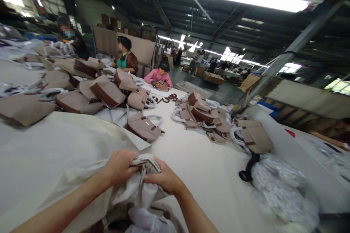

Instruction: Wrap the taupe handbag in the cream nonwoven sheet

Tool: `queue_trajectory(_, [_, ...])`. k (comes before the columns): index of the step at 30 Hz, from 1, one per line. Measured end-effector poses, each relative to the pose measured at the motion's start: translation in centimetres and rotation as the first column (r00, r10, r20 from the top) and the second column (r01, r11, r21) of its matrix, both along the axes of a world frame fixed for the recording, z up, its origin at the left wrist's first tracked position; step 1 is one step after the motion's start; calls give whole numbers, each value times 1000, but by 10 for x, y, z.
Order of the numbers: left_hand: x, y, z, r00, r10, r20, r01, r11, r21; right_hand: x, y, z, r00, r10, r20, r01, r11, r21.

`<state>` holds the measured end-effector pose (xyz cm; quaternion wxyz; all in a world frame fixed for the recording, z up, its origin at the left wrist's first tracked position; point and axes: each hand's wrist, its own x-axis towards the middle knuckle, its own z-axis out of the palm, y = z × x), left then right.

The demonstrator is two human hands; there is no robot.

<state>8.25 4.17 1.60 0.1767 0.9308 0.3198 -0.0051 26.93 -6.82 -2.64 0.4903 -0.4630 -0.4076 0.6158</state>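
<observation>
My left hand and my right hand both grip the bunched top of a cream fabric dust bag at the near edge of the white table. Below my hands, the bag's folds cover something with white paper and brown trim, mostly hidden. A taupe handbag with white-wrapped handles lies just beyond my hands.
Several taupe and brown handbags are piled at the left and the centre right. One more handbag sits near crumpled clear plastic. A stack of cream sheets lies at my left. Three seated people work at the far end.
</observation>
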Motion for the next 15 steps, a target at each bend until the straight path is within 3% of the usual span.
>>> queue_trajectory(2, [-1,0,3,987,-82,141,106,979,-174,-3,3,-2,981,-170,89,169,985,16])
queue_trajectory(4, [2,-3,3,938,-107,330,243,881,-405,-10,8,-5,928,-348,134,343,937,65])
queue_trajectory(5, [5,-6,2,913,-66,403,274,829,-487,-14,10,-6,898,-418,139,406,908,108])
queue_trajectory(7, [14,-12,-4,870,68,488,239,807,-540,-24,12,-6,855,-501,134,470,858,206])
queue_trajectory(9, [20,-15,-13,836,142,531,181,841,-510,-28,10,-2,882,-446,154,397,877,270])
queue_trajectory(12, [16,-8,-20,852,92,516,172,881,-440,-11,-7,12,923,-220,317,136,954,267])
queue_trajectory(15, [2,7,-17,912,29,409,94,957,-276,19,-44,19,789,-184,586,122,982,145])
